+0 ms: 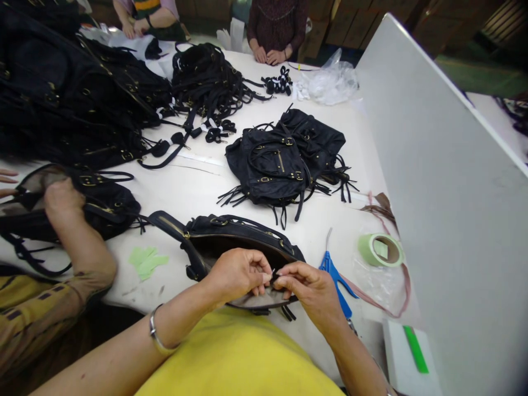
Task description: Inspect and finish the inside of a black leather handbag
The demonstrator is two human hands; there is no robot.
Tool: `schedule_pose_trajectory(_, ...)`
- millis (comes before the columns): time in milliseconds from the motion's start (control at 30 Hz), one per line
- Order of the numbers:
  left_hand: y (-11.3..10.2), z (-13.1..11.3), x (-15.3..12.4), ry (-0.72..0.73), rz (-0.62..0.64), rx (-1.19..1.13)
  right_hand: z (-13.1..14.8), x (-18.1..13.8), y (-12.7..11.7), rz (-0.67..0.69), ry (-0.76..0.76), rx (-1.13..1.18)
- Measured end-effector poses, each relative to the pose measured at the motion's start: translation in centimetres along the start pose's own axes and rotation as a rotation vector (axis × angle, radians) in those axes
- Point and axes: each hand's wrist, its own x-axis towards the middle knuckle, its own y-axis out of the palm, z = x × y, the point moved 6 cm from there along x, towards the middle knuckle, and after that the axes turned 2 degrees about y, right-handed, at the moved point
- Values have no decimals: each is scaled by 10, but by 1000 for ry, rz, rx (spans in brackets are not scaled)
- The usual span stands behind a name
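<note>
A black handbag [243, 228] lies in front of me with its zipped top open and a pale lining showing. Over the opening, my left hand [243, 272] and my right hand [307, 283] come close together, each with thumb and fingers pinched. Between the fingertips is something small and dark with a light bit; its kind is too small to make out. The zip's end tab sticks out at the bag's left. Just right of my right hand lies a blue-handled tool [336, 278] with a thin metal tip.
Two black handbags [280, 159] lie beyond mine, and more bags [61, 93] and straps [214, 82] are heaped at the left. Green tape [379, 250] stands by a grey partition [437, 165]. A co-worker's hand [64, 203] reaches into a bag at left. Plastic wrap [330, 80] lies far back.
</note>
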Motion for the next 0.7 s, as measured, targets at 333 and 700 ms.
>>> schedule_pose_trajectory(333, -7, -16, -8, 64, -70, 384, 3, -3, -2, 32, -153, -37)
schedule_pose_trajectory(700, -5, -21, -7, 172, -67, 579, 5, -3, 2, 52, -170, -100)
